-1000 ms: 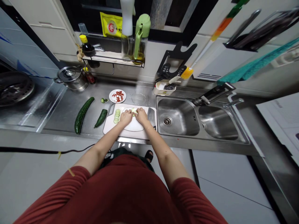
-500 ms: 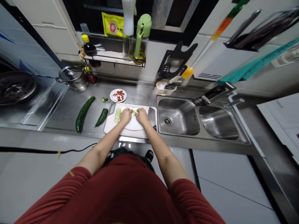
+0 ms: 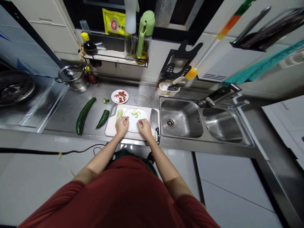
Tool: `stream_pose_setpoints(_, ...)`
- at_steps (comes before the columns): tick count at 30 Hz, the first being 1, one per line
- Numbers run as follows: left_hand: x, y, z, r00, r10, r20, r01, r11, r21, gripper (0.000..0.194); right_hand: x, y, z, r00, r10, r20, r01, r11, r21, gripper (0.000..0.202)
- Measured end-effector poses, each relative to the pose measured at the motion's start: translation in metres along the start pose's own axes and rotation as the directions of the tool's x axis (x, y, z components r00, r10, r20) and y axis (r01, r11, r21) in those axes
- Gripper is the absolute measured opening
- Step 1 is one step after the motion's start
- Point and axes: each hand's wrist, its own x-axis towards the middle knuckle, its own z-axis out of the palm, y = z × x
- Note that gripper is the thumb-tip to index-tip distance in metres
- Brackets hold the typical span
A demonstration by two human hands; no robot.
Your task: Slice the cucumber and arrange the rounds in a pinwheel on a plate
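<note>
A white plate [image 3: 132, 126] rests on the pale cutting board [image 3: 111, 128], with several cucumber slices [image 3: 136, 113] arranged near its far side. My left hand [image 3: 122, 126] is over the plate's left edge, fingers loosely bent and thumb a little apart, nothing visible in it. Just beyond that hand lies a row of overlapping cucumber slices [image 3: 119, 114] on the board, partly hidden by it. Over the plate's right side, my right hand [image 3: 144, 128] has its fingers half curled and slightly parted, seemingly holding nothing. A kitchen knife [image 3: 155, 118] lies at the board's right end, its dark handle toward me.
Left of the board are a whole cucumber [image 3: 85, 115], a cut cucumber piece [image 3: 103, 119] and small cucumber ends [image 3: 105, 101]. A small plate [image 3: 114, 98] of chopped red bits stands behind. The double sink [image 3: 182, 117] is right, a lidded pot [image 3: 73, 79] back left.
Both hands have drawn back toward me and moved apart from the slices on the plate, which now show fully. The left hand has shifted left, and the knife handle is more visible.
</note>
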Motion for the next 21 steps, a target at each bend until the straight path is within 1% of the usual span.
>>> stream_pose_setpoints(4, -0.008, -0.008, -0.006, 0.994, -0.104, -0.020, 0.105, 0.989, 0.100, 0.026, -0.006, -0.004, 0.001, 1.000, 0.005, -0.010, -0.005, 0.999, 0.037, 0.022)
stream_pose_setpoints(8, -0.012, -0.018, -0.011, 0.979, -0.190, -0.074, 0.199, 0.969, 0.146, 0.023, -0.008, -0.005, 0.002, 1.000, 0.007, -0.007, -0.006, 0.998, 0.055, 0.022)
stream_pose_setpoints(12, -0.015, -0.026, -0.017, 0.954, -0.271, -0.130, 0.292, 0.940, 0.178, 0.029, -0.009, -0.005, 0.003, 1.000, -0.011, -0.028, 0.013, 0.996, 0.083, 0.023)
stream_pose_setpoints(17, -0.017, -0.028, -0.021, 0.937, -0.325, -0.127, 0.345, 0.918, 0.198, 0.036, -0.009, -0.006, 0.004, 1.000, 0.001, -0.023, 0.001, 0.995, 0.098, 0.023)
stream_pose_setpoints(21, -0.019, -0.027, -0.022, 0.936, -0.342, -0.083, 0.352, 0.916, 0.192, 0.038, -0.008, -0.008, 0.006, 0.999, -0.009, -0.034, 0.013, 0.994, 0.113, 0.024)
